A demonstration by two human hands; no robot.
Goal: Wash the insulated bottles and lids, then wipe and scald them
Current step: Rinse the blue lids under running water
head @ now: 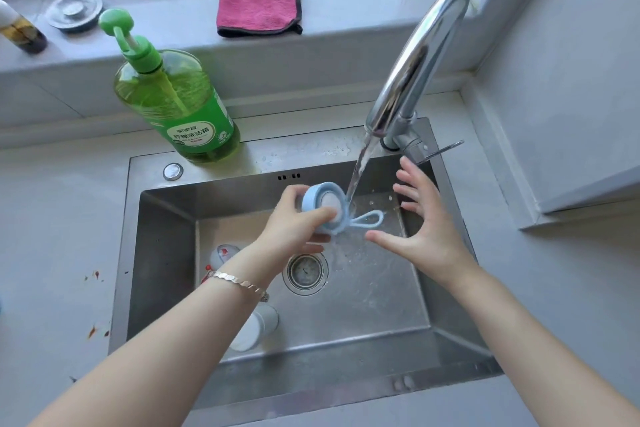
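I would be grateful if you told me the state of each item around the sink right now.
Faucet: running, stream falling into the sink.
Blue lid: gripped by the left hand, rim at the stream.
Right hand: open, fingers spread, holding nothing.
White bottle: lying on its side in the sink.
Detergent bottle: upright, mostly full.
Pink cloth: folded on the sill.

Home kitchen, by the look of it: steel sink sunk into a grey desk, curved tap running water, green dish-soap bottle on the rim, pink cloth on the window ledge.
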